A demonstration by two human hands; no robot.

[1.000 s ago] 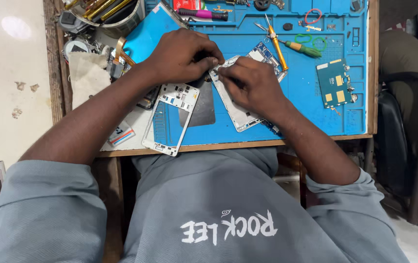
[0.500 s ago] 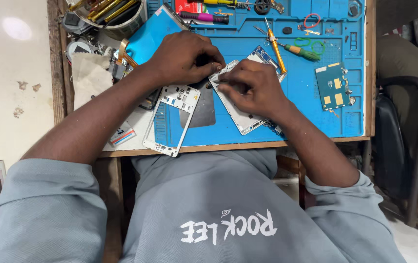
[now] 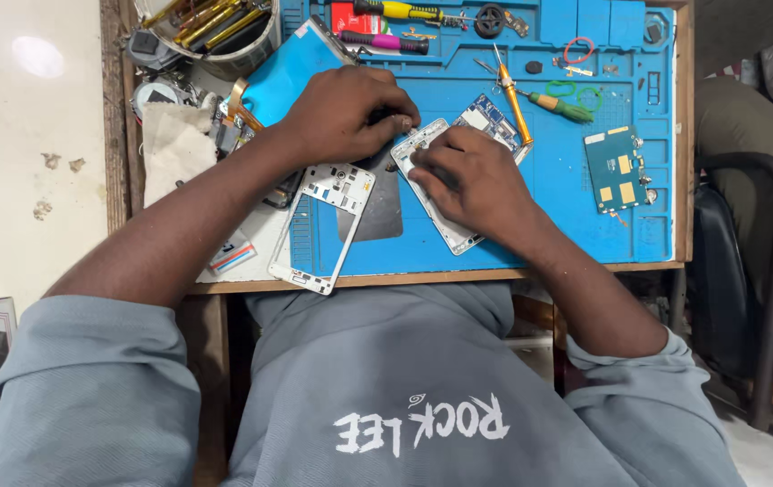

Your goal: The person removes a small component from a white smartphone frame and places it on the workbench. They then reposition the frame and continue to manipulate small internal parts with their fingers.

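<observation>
Blue mat (image 3: 585, 234) covers the worktop, and both hands meet at frame centre. Left hand (image 3: 346, 113) curls over the phone body's (image 3: 445, 212) top end; right hand (image 3: 467, 180) presses it flat, fingers bent, grip hidden. White frame (image 3: 301, 248) already off, lower left. Circuit board (image 3: 619, 169) and screwdriver (image 3: 530, 99) lie right, clear.

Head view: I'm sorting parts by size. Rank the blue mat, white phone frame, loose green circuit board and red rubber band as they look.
1. blue mat
2. white phone frame
3. green circuit board
4. red rubber band
</observation>
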